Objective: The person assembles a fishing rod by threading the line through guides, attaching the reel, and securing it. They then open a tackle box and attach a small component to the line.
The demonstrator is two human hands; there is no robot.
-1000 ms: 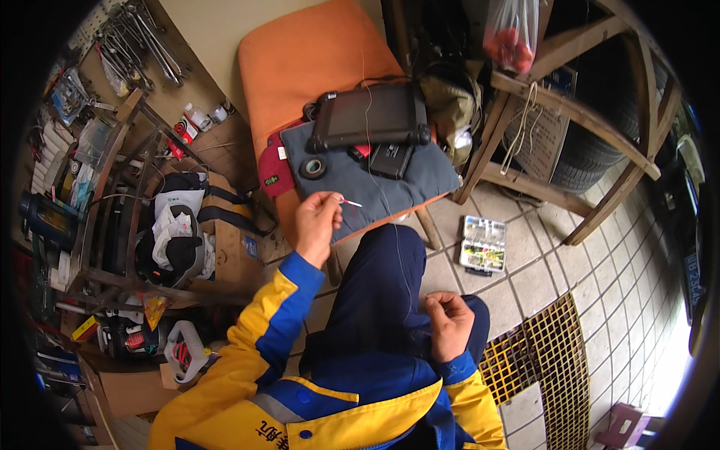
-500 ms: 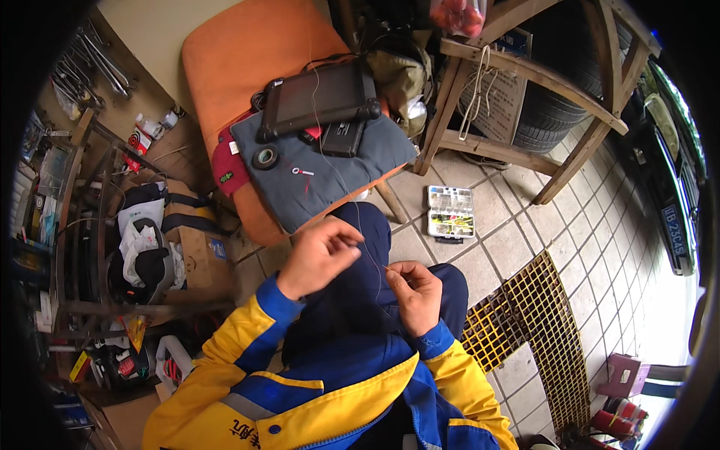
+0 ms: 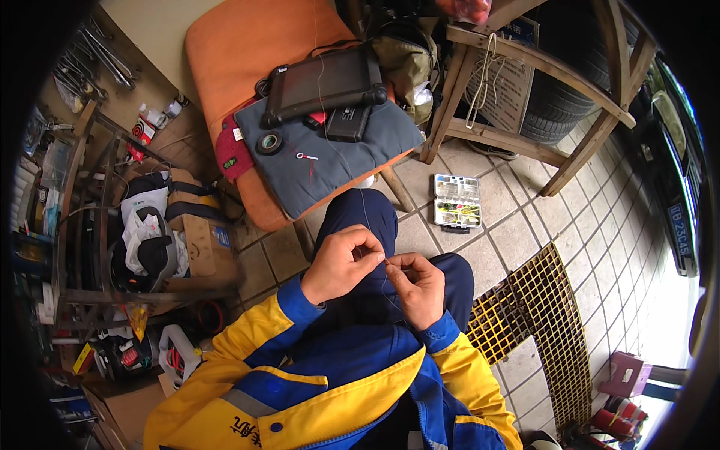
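My left hand [image 3: 341,264] and my right hand [image 3: 420,291] meet above my lap, thumbs and forefingers pinched tip to tip. A thin pale line [image 3: 363,204] drops across the seat into the fingers of my left hand, and a loose length shows below them. The small tip held in my right pinch is too fine to make out. On a grey cushion [image 3: 341,176] ahead lie a rugged black tablet [image 3: 322,88], a black box-shaped device [image 3: 347,124], a tape roll [image 3: 268,143] and a small white-and-red ring-ended piece [image 3: 307,156].
An orange chair [image 3: 225,45] bears the cushion. On the tiled floor sits an open compartment case [image 3: 457,201] with small bright pieces. A yellow floor grate [image 3: 559,330] lies at right, a wooden rack [image 3: 559,155] with tires at far right. A cluttered metal shelf [image 3: 79,161] stands at left.
My left hand has moved right and slightly down, closing its fingers against those of my right hand. The two were apart before. The view has shifted slightly.
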